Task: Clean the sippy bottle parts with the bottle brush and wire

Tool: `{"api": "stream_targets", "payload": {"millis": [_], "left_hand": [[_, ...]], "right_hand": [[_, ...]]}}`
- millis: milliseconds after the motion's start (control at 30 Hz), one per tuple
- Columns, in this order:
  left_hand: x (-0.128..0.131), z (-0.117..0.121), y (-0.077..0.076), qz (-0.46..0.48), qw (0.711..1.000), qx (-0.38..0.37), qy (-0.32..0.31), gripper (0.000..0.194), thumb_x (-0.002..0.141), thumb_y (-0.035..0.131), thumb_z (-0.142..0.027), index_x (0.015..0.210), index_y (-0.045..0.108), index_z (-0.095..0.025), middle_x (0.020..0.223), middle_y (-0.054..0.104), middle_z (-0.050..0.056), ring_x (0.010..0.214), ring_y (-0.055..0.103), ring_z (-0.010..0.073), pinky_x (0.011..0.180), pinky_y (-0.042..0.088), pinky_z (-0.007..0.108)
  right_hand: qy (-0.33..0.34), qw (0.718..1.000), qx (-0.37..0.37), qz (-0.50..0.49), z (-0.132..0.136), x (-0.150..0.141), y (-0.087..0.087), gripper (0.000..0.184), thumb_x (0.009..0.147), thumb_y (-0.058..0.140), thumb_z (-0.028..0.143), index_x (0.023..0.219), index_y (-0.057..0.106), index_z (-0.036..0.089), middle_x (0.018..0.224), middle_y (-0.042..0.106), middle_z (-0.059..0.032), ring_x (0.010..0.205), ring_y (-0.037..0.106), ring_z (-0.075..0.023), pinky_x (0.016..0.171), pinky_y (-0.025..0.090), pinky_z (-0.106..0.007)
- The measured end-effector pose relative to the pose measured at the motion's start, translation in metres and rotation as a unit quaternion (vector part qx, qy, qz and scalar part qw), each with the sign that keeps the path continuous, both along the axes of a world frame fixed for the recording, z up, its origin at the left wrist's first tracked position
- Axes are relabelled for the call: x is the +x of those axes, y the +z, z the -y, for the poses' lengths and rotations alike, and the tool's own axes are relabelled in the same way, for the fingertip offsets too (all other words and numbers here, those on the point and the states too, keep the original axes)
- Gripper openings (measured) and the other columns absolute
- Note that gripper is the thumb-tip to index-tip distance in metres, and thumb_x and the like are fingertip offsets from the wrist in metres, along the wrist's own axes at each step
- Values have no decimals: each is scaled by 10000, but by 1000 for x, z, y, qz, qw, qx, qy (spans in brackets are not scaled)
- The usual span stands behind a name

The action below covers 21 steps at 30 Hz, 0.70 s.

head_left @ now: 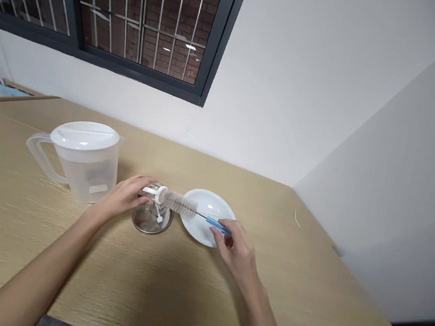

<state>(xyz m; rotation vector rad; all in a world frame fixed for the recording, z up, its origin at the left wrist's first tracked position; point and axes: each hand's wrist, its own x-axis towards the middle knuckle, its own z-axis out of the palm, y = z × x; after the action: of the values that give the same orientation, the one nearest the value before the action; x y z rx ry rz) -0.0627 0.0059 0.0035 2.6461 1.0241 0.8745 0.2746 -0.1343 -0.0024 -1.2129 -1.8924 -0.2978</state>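
Note:
My left hand is wrapped round a small clear glass bottle with a white collar at its mouth, tipped on its side. In my right hand is a bottle brush, gripped by its blue handle. The brush's pale bristles point left, with their tip at the bottle's mouth; how far inside it reaches I cannot tell. Beneath the bottle lies a round shiny metal dish. A small white part hangs over this dish from the bottle's collar. Under the brush rests a white bowl.
A translucent white pitcher with a lid and handle stands left of my left hand. On the wooden table, a thin pale strip lies at the right. A white wall and barred window rise behind the table.

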Motion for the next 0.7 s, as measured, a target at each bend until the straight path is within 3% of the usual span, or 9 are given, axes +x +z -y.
{"api": "stream_targets", "payload": {"millis": [100,200,367,500,667,700], "left_hand": [[1,1,1,5,1000,-6,2,418,907,587,-340,1315,519,-283,1331,574,61,1233,516,244,994,444,370],[4,4,3,11,1000,-7,-5,396,908,585,-352,1293,532,-277,1325,582,59,1223,526,243,991,443,368],[9,8,5,14,999,-14,-25,378,910,582,-359,1270,524,-261,1309,600,59,1208,542,246,989,441,370],[9,8,5,13,1000,-13,-21,359,905,588,-364,1244,537,-260,1313,600,55,1205,548,247,976,448,367],[10,10,7,0,1000,6,-16,390,915,579,-335,1294,515,-269,1320,594,54,1226,533,238,998,439,367],[10,11,8,-2,1000,9,-17,394,917,577,-323,1302,511,-270,1318,595,54,1225,534,235,999,439,366]], "right_hand": [[30,999,28,6,0,3,1,277,909,605,130,1167,581,229,934,648,-55,716,602,-133,587,478,-247],[18,997,75,20,2,8,3,355,882,640,99,1205,592,239,946,663,-61,762,626,-147,602,490,-252],[-7,991,124,42,5,12,7,389,842,690,78,1195,606,219,906,686,-54,715,621,-136,606,478,-246],[-9,992,123,39,6,10,9,283,829,715,122,1095,634,179,750,639,-16,522,481,-95,523,402,-246],[-6,997,81,4,6,10,7,39,850,691,154,856,654,164,595,516,29,476,405,-81,483,325,-241],[-7,997,74,-2,6,10,7,57,856,683,156,813,649,167,575,497,35,472,399,-79,481,316,-240]]}}
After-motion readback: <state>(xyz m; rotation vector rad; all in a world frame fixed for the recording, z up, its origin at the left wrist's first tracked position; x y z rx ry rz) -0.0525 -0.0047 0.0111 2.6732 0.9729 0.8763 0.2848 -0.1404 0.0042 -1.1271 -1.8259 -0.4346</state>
